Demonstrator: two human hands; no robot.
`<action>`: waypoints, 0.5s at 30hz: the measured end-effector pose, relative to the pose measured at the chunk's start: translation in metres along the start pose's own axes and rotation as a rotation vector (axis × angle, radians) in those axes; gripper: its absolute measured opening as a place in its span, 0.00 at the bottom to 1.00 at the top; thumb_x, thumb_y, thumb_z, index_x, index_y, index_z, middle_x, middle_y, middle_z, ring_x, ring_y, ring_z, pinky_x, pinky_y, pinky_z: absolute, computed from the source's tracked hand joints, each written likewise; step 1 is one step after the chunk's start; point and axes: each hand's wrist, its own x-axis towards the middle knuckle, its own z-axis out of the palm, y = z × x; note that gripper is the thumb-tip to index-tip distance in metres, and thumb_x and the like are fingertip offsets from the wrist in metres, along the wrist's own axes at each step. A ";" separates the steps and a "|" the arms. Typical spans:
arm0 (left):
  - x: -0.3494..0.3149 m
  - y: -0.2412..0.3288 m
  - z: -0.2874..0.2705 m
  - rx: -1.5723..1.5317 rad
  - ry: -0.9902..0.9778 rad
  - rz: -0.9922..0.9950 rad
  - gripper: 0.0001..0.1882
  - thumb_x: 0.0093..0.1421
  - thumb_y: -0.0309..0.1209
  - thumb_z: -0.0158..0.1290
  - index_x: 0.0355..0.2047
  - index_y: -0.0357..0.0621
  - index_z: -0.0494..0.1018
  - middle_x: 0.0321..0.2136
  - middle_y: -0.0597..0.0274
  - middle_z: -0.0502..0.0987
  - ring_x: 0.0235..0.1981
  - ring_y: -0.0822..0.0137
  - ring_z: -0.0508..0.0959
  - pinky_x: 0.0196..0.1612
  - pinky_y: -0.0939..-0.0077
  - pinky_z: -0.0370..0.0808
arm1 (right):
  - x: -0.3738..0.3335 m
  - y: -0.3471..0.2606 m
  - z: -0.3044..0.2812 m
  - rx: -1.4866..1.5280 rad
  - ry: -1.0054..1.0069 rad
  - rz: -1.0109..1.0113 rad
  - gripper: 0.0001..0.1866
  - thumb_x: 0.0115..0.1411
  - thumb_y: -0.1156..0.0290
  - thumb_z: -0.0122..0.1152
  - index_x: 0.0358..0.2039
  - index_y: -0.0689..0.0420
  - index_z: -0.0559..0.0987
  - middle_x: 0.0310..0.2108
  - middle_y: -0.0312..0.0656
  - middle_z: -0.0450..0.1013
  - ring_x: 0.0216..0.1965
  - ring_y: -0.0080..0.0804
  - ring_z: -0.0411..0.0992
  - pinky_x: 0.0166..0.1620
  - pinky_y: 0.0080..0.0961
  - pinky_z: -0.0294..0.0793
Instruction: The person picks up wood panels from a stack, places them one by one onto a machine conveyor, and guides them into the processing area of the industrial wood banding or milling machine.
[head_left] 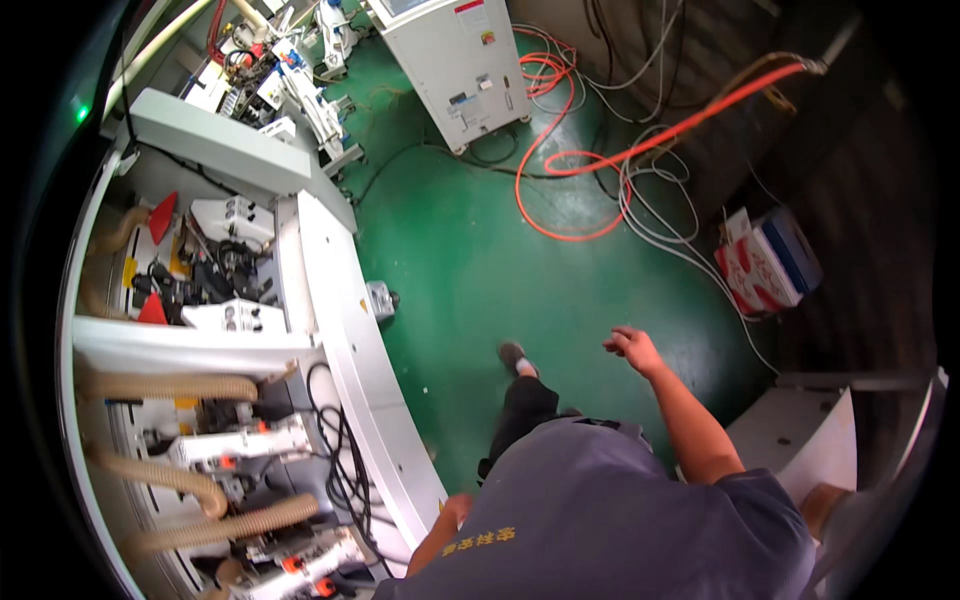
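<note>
The two hands of the person are well apart from each other. The right hand (632, 347) is in the air over the green floor (460, 250), in front of the body, and its fingers are loosely bent and free. The left hand (458, 508) is low, just beside the dark grey shirt (600, 510); its fingers do not show well, so I cannot tell if they are closed on something. This hand is nearest to the long machine (345, 320), which stands along the left side of the person; if the two are touching, I cannot tell.

The machine is open on its top. Inside it there are ribbed beige hoses (185, 387), a loose bundle of black cable (345, 470) and two red pieces of pointed shape. A small grey box (380, 300) is beside its front panel, on the floor side.

One shoe (511, 354) of the person is on the floor, between the machine and the right hand. Farther away stands a white cabinet (460, 80). To the right of it, an orange hose (575, 236) lies in loops near a grey hose (665, 235). A red and white carton (752, 270) is at the far right.
</note>
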 end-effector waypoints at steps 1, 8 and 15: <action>0.008 0.004 -0.022 -0.101 -0.043 -0.082 0.09 0.53 0.34 0.49 0.26 0.43 0.75 0.27 0.54 0.76 0.25 0.59 0.74 0.27 0.64 0.70 | 0.033 -0.014 0.004 0.013 0.000 -0.035 0.17 0.63 0.65 0.47 0.41 0.66 0.75 0.36 0.46 0.78 0.34 0.32 0.76 0.37 0.28 0.74; 0.187 0.101 -0.260 -0.617 -0.063 -0.226 0.10 0.55 0.33 0.47 0.22 0.41 0.72 0.19 0.59 0.71 0.17 0.68 0.68 0.19 0.70 0.63 | 0.149 0.071 -0.021 -0.584 0.010 0.144 0.15 0.58 0.62 0.55 0.21 0.59 0.76 0.21 0.41 0.75 0.23 0.30 0.72 0.27 0.28 0.70; 0.346 0.337 -0.618 -0.523 0.195 0.205 0.08 0.56 0.33 0.45 0.32 0.46 0.73 0.26 0.66 0.76 0.25 0.71 0.72 0.23 0.75 0.68 | 0.121 0.073 -0.004 -0.547 -0.073 0.797 0.09 0.55 0.65 0.54 0.27 0.56 0.78 0.26 0.46 0.76 0.26 0.39 0.74 0.31 0.36 0.73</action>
